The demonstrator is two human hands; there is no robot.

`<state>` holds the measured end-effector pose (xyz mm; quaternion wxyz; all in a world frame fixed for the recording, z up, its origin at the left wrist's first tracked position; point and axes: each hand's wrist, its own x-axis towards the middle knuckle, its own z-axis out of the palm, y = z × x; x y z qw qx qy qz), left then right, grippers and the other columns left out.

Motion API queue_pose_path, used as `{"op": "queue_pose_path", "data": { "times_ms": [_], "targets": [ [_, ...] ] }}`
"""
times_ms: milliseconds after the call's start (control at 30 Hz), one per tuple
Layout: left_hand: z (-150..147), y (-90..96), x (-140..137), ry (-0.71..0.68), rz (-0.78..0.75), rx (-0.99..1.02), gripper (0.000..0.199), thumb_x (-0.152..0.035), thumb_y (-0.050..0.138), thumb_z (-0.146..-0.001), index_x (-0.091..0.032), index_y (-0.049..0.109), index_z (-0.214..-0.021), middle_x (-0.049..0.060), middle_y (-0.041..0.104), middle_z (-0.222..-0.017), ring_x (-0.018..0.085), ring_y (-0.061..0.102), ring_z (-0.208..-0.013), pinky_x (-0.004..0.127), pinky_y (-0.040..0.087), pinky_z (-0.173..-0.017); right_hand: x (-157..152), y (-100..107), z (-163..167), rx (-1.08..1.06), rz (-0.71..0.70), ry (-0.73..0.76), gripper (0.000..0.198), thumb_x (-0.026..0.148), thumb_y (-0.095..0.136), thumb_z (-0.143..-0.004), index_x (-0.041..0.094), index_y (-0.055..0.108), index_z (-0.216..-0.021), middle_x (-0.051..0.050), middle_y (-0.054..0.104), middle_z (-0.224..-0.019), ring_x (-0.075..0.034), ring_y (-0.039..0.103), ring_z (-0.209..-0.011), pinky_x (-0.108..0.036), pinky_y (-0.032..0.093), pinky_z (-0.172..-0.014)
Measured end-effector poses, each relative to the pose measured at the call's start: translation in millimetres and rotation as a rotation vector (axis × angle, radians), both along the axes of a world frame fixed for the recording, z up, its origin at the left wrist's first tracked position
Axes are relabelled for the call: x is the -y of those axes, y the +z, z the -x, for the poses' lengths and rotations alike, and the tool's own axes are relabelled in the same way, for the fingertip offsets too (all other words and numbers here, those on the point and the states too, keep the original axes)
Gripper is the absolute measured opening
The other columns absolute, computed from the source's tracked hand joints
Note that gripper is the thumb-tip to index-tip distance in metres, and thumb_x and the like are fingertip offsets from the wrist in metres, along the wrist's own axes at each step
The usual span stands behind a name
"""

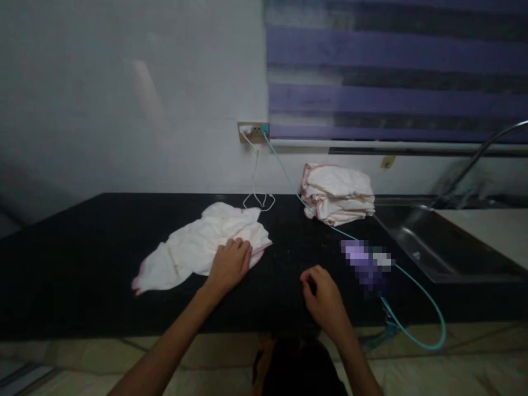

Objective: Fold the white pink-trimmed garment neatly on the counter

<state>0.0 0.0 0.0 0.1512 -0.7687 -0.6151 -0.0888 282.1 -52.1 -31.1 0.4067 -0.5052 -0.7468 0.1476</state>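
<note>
Well, the left hand (231,261) rests on the rumpled white cloth (193,242) (gripping or just pressing, I can't tell), which spreads mostly leftward; the right hand (322,294), loosely curled, free, is apart from it, over the black counter (276,297).

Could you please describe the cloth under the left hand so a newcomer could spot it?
On the black countertop, left of the sink, a pink-edged white cloth lies partly beneath the left hand. Unlike the folded stack by the wall, it is spread out and crumpled.
</note>
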Motion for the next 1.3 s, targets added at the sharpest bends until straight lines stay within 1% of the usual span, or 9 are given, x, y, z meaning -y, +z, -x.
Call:
{"op": "queue_pose_path", "data": {
  "times_ms": [133,200,267,400,600,767,900,1100,1300],
  "targets": [
    [-36,-0.4,33,-0.088,0.109,0.134,0.046,-0.035,0.026,-0.107,-0.017,0.067,-0.096,0.014,0.07,-0.091,0.028,0.067,-0.093,0.039,0.044,-0.077,8,14,1,0.054,0.043,0.067,0.058,0.02,0.071,-0.085,0.025,0.058,-0.141,-0.01,0.063,-0.128,-0.026,0.061,-0.116,-0.04,0.05,-0.099],
    [-56,0.7,49,-0.125,0.176,0.25,0.048,-0.036,0.027,-0.106,-0.018,0.07,-0.097,0.015,0.073,-0.09,0.029,0.07,-0.09,0.041,0.045,-0.076,12,20,0,0.117,0.071,0.157,0.075,0.024,0.077,-0.08,0.029,0.051,-0.151,-0.01,0.055,-0.146,-0.028,0.055,-0.129,-0.043,0.047,-0.106],
    [-76,3.6,63,-0.165,0.231,0.332,0.05,-0.038,0.028,-0.106,-0.019,0.074,-0.101,0.016,0.075,-0.092,0.03,0.072,-0.088,0.042,0.046,-0.076,15,23,-3,0.163,0.076,0.237,0.071,0.02,0.077,-0.078,0.03,0.057,-0.145,-0.01,0.053,-0.15,-0.03,0.05,-0.137,-0.046,0.042,-0.11],
    [-108,12.6,79,-0.262,0.329,0.534,0.05,-0.048,0.036,-0.104,-0.023,0.08,-0.103,0.015,0.078,-0.099,0.031,0.074,-0.092,0.042,0.049,-0.081,14,20,-10,0.11,0.069,0.309,0.044,0.006,0.065,-0.078,0.023,0.073,-0.117,-0.01,0.064,-0.134,-0.025,0.054,-0.13,-0.04,0.044,-0.105],
    [-108,22.0,80,-0.237,0.388,0.723,0.035,-0.054,0.064,-0.09,-0.021,0.076,-0.086,0.01,0.077,-0.086,0.025,0.071,-0.081,0.035,0.047,-0.072,12,10,-15,-0.044,0.071,0.301,0.037,0.005,0.058,-0.076,0.019,0.075,-0.106,-0.008,0.071,-0.115,-0.021,0.063,-0.11,-0.032,0.046,-0.094],
    [-87,26.1,79,-0.159,0.163,0.517,0.052,-0.056,0.044,-0.101,-0.016,0.073,-0.087,0.014,0.076,-0.09,0.027,0.071,-0.088,0.035,0.045,-0.078,13,7,-12,-0.122,0.06,0.174,0.015,0.021,0.057,-0.088,0.016,0.071,-0.087,-0.003,0.068,-0.081,-0.016,0.059,-0.077,-0.024,0.041,-0.072],
    [-92,17.7,73,-0.105,0.129,0.386,0.057,-0.048,0.034,-0.105,-0.015,0.072,-0.079,0.017,0.074,-0.079,0.027,0.071,-0.077,0.034,0.04,-0.07,14,10,-10,-0.137,0.077,0.12,0.028,0.028,0.053,-0.09,0.017,0.06,-0.065,0.001,0.055,-0.059,-0.012,0.048,-0.059,-0.024,0.028,-0.059],
    [-114,0.8,64,-0.164,0.24,0.543,0.061,-0.04,0.029,-0.104,-0.015,0.068,-0.064,0.016,0.07,-0.067,0.02,0.063,-0.059,0.031,0.033,-0.059,13,14,-9,-0.312,0.119,0.138,0.026,0.025,0.053,-0.082,0.018,0.054,-0.057,0.002,0.053,-0.052,-0.01,0.044,-0.051,-0.024,0.027,-0.054],
    [-109,5.0,66,-0.097,0.368,0.878,0.065,-0.059,0.037,-0.1,-0.015,0.063,-0.06,0.006,0.061,-0.057,0.018,0.055,-0.058,0.028,0.034,-0.057,12,16,-9,-0.32,0.073,0.084,0.025,0.023,0.056,-0.082,0.017,0.054,-0.057,0.002,0.055,-0.057,-0.01,0.046,-0.057,-0.024,0.029,-0.058]
  ]
}}
